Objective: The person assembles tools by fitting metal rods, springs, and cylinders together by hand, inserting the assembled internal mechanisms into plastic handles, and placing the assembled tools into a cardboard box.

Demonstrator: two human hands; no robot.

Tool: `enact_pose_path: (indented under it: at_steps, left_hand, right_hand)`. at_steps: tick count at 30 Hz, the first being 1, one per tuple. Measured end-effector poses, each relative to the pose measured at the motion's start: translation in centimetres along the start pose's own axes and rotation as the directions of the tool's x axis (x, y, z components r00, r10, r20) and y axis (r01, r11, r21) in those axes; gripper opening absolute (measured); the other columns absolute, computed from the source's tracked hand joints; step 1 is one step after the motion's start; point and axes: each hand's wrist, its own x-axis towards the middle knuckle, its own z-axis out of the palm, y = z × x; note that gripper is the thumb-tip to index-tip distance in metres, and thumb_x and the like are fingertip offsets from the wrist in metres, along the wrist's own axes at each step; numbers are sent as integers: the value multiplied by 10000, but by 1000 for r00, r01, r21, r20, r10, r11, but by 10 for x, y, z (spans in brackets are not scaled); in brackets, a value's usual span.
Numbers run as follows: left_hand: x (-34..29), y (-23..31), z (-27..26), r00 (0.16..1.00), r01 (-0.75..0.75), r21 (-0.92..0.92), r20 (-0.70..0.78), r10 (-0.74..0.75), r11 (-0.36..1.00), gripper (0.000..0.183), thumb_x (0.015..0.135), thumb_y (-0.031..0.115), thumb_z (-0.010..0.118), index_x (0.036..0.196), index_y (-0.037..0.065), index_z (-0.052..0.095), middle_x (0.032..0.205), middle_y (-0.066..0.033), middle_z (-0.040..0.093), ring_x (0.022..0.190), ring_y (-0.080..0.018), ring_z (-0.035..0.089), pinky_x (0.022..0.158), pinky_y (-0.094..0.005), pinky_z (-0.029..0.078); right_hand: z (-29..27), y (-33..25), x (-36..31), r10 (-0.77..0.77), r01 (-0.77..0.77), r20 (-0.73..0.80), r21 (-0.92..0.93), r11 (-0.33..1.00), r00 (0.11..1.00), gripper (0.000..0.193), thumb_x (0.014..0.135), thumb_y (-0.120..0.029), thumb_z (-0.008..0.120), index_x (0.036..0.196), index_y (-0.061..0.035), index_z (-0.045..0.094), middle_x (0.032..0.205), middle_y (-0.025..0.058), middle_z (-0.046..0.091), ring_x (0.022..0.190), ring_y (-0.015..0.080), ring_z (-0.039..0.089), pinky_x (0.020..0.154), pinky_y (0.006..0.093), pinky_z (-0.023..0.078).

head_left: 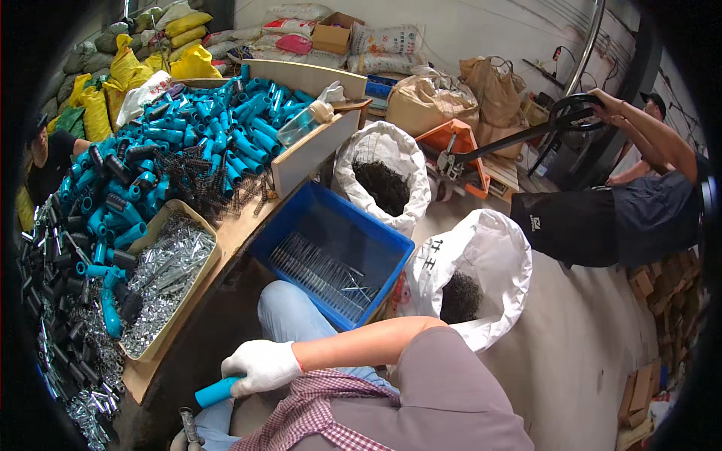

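Observation:
My right hand (262, 368), in a white knitted glove, is closed around a teal plastic tube (216, 392) above my lap. The tube slants down to the left, its end sticking out past my fingers. Just below that end stands a grey metal cylinder with a wider, rounded top (188, 425). At the lower edge my left hand (179, 442) shows only in part, its gloved fingers around the foot of this metal piece. Left of my hands, a cream tray (216, 259) holds shiny metal rods and small parts on the wooden table (238, 234).
Teal tubular fittings (218, 135) and dark coil springs (192, 174) are heaped on the table. A blue bin (374, 289) with metal rods stands beyond my knee. Two white sacks (481, 331) hold dark wiry parts. At right, a person (647, 203) grips an orange pallet jack (481, 154).

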Motion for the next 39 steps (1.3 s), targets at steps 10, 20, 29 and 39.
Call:
enact_pose_path:
  at_steps: [10,20,29,39]
  left_hand:
    - [2,9,2,1000,29,24,2,-29,999,296,906,164,661,1097,-60,686,669,15,557,513,-42,416,473,-198,311]
    - [8,-35,-16,988,-92,81,134,80,992,265,867,91,712,1100,-35,699,799,-37,676,590,-68,515,529,-202,388]
    - [9,-8,-13,874,-217,76,459,159,973,268,833,25,724,1086,-58,691,1020,-157,710,910,-238,663,854,-356,521]
    - [-2,-14,9,912,56,112,399,-97,992,362,827,5,720,1177,-53,644,1077,-134,689,948,-215,651,883,-344,510]
  right_hand:
    - [-12,-19,-8,65,-61,-21,162,985,998,403,708,-277,733,990,7,687,819,150,703,793,270,685,710,368,532]
    - [-24,-30,-10,84,-93,45,236,967,995,362,768,-234,766,999,37,705,840,162,715,726,222,691,657,347,552]
    - [-24,-12,1,59,-100,238,166,981,969,392,700,-263,801,995,-15,725,757,95,703,634,178,663,549,318,527]
    - [-2,-47,-1,256,-346,366,207,915,895,292,757,-196,782,953,16,740,789,120,726,709,204,693,645,332,556]
